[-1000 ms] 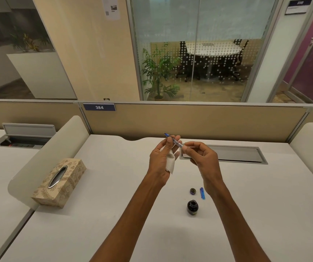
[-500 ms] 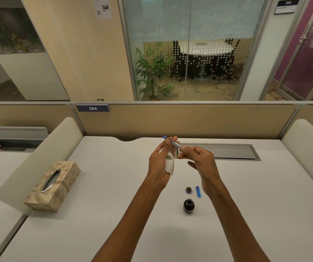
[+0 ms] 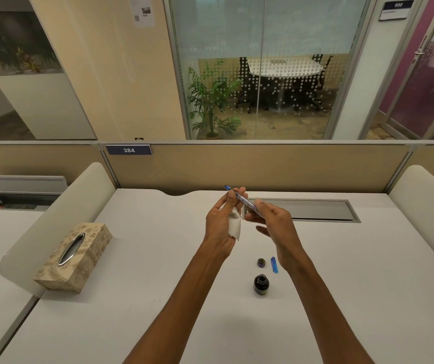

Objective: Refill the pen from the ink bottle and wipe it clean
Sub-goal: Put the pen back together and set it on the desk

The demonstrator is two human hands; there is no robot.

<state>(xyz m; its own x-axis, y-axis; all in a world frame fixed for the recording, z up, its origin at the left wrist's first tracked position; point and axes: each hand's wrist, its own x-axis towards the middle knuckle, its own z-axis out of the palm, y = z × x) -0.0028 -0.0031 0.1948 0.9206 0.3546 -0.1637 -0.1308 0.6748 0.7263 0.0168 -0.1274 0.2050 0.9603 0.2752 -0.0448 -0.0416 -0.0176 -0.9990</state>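
Note:
I hold a blue, clear-barrelled pen (image 3: pixel 242 201) up above the desk, its tip pointing up and to the left. My right hand (image 3: pixel 273 222) pinches its lower end. My left hand (image 3: pixel 222 222) holds a folded white tissue (image 3: pixel 235 226) against the pen, with its fingertips around the barrel near the tip. On the white desk (image 3: pixel 137 271) below stand the open dark ink bottle (image 3: pixel 261 284), its small round cap (image 3: pixel 261 262) and the blue pen cap (image 3: pixel 274 264).
A patterned beige tissue box (image 3: pixel 74 256) lies at the left of the desk. A grey cable tray lid (image 3: pixel 315 210) is set into the desk behind my hands. A tan partition wall (image 3: pixel 263 166) runs along the back, and rounded white dividers stand at both sides.
My hands have stayed close together on the pen, the left fingers and tissue shifting slightly along the barrel. The camera view drifted a little.

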